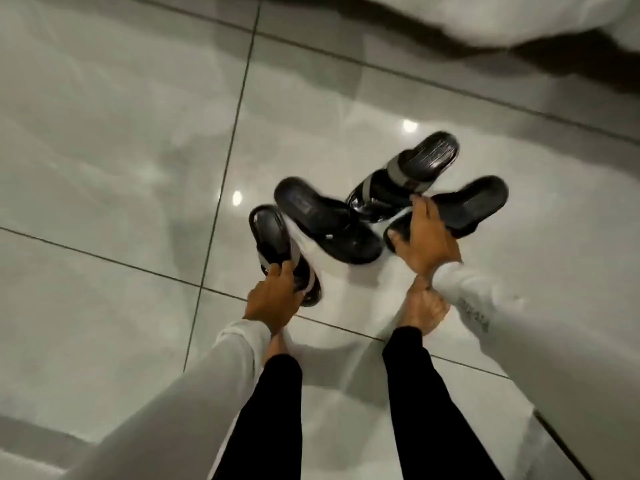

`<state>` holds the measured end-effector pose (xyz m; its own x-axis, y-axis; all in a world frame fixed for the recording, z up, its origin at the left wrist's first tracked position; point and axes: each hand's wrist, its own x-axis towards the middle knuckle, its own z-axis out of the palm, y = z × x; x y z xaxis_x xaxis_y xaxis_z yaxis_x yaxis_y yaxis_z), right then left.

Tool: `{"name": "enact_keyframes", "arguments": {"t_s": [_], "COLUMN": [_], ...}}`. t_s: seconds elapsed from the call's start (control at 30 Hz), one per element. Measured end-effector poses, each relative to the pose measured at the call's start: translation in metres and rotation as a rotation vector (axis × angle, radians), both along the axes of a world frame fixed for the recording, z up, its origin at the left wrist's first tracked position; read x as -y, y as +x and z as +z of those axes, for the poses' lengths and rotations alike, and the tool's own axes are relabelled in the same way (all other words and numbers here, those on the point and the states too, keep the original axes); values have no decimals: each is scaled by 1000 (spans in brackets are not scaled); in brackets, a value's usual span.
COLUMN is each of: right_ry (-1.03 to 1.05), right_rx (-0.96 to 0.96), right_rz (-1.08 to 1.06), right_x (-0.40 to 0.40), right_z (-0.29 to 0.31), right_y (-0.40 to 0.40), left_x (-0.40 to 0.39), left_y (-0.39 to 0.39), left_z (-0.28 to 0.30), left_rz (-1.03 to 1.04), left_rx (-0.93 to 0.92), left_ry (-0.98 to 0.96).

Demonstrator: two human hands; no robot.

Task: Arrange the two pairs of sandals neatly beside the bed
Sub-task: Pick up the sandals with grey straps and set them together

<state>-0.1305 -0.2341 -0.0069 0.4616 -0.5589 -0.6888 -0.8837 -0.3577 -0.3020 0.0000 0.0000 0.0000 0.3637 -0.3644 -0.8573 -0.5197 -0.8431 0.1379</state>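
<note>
Several black sandals lie jumbled on the glossy tiled floor. My left hand (273, 296) grips a grey-strapped sandal (270, 233) at its strap end, nearest me on the left. Beside it a plain black thong sandal (322, 223) lies diagonally. A second grey-strapped sandal (415, 171) lies farther back, its front end overlapping the heap. My right hand (424, 237) is closed on the front part of another plain black sandal (467, 206) at the right. The bed (502, 15), draped in white, runs along the top right edge.
My bare feet (424, 313) and black trouser legs stand just behind the sandals. Light grey floor tiles (121, 150) with dark grout lines spread to the left and toward the bed. A dark shadow runs under the bed's edge.
</note>
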Motion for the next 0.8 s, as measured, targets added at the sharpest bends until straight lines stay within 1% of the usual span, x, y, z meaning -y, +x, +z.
{"name": "enact_keyframes", "arguments": {"t_s": [0.07,0.17,0.23,0.3,0.37,0.43,0.5,0.6,0.7,0.8], "right_ry": [-9,-48,-45,-86,-112,-102,-64,-7,-16,-61], "right_rx": [91,81,66,62,66,67,40,59,35,-10], "right_rz": [-31,-88,-147,-167,-194,-201,-180,-140,-101,-60], "right_x": [10,27,32,37,40,43,45,49,55,59], "right_z": [-42,-87,-104,-107,-97,-72,-43,0,24,29], "right_y": [13,32,36,37,36,36,36,50,71,103], "left_x": [-5,-9,-12,-12,-12,-3,13,45,81,115], "left_y": [0,2,2,7,14,32,52,90,126,160], "left_z": [-42,-86,-101,-102,-90,-64,-37,4,25,26], "left_rz": [90,44,10,-39,-79,-113,-164,-229,-291,-379], "left_rx": [-23,-25,-9,47,85,117,141,197,231,258], "left_ry": [40,128,104,46,0,-22,-33,-67,-129,-182]}}
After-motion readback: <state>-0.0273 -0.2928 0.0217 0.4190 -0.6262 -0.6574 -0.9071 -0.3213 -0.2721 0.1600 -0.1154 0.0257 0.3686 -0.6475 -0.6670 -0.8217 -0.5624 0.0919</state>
